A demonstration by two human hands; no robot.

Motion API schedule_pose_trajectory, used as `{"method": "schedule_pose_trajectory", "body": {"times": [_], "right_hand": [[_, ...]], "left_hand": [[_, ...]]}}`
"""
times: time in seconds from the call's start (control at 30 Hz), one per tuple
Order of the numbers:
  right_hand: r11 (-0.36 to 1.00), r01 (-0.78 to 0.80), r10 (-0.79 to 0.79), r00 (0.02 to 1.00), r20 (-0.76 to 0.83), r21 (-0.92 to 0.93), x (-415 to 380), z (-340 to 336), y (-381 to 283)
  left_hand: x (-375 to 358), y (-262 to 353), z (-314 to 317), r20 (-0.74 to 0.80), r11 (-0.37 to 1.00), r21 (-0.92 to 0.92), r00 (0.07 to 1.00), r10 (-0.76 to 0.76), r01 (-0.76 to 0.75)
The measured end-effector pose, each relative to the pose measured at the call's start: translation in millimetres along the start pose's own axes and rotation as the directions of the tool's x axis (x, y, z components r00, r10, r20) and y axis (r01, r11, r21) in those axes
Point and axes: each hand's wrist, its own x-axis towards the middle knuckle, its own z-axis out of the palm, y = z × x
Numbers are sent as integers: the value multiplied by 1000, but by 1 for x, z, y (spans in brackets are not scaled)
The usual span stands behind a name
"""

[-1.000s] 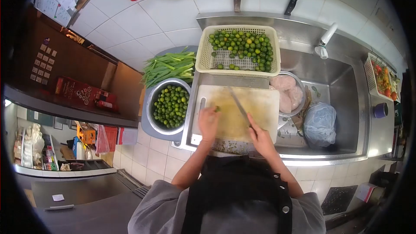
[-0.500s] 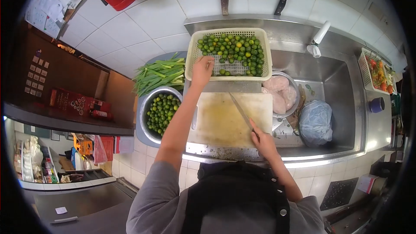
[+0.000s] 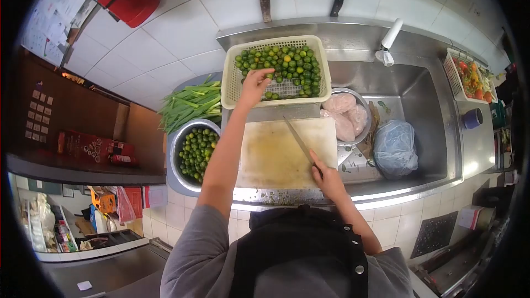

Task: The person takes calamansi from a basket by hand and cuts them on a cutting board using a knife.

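Note:
My left hand (image 3: 254,87) reaches over the near left part of a cream plastic basket (image 3: 226,92), its fingers and thumb apart right at a small green citrus fruit (image 3: 269,76). Many more green calamansi-like fruits (image 3: 301,69), a few yellowish, lie in the basket. My right hand (image 3: 328,180) is wrapped round the dark handle of a kitchen knife (image 3: 298,140). Its blade points away and to the left, low over a white cutting board (image 3: 259,165) with a yellowish wet stain. Left of the board, a steel bowl (image 3: 171,157) holds more of the fruits.
Green leafy stalks (image 3: 190,99) lie behind the bowl. To the right, a bowl of pale raw meat (image 3: 339,118) and a blue plastic bag (image 3: 395,149) sit in the steel sink (image 3: 433,116). A faucet (image 3: 391,41) overhangs it. Two knife handles (image 3: 338,1) stick up at the back wall.
The view has shifted, so the counter sits further left. My left hand has moved further over the basket toward the fruits, its fingers spreading. My right hand still holds the knife over the board.

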Motion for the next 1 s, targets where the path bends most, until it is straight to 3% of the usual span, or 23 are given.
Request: {"method": "schedule_pose_trajectory", "body": {"times": [0.03,0.1,0.13,0.17,0.2,0.37,0.6,0.8,0.87,0.9,0.97,1.0], "right_hand": [[1000,10,-10,1000,7,1,0,-1,-1],[998,20,-20,1000,2,57,1,-4,-5],[998,30,-31,999,9,54,1,-4,-4],[998,29,-30,999,14,63,1,-4,-1],[997,28,-30,999,20,72,1,-4,0],[999,42,-42,999,16,30,1,-2,0],[997,82,-82,997,-4,15,-1,-1,1],[1000,-4,6,997,77,-29,-1,-6,-4],[1000,-4,5,998,69,-20,-1,-5,-2],[1000,-2,3,998,62,-12,-1,-4,-1],[1000,8,-9,999,51,3,-2,-3,1],[1000,23,-24,999,42,19,-2,-2,1]], "left_hand": [[-11,5,-4,-28,992,-53,994,110,-112],[-41,21,-10,-22,997,-56,998,60,-61],[-55,43,-13,-62,941,-337,997,-34,11],[-68,61,-16,-76,802,-594,988,-133,62],[-80,71,-19,-90,786,-615,986,-143,58],[-129,79,-23,-111,838,-544,986,-121,42],[-182,77,-14,-71,906,-398,980,-186,143],[-225,51,19,-75,967,-226,988,-138,118],[-233,49,20,-40,974,-11,973,-228,228],[-235,48,23,-37,974,-12,973,-226,226],[-235,63,25,-80,864,-376,917,-392,336],[-234,65,26,-80,864,-376,917,-391,335]]}}
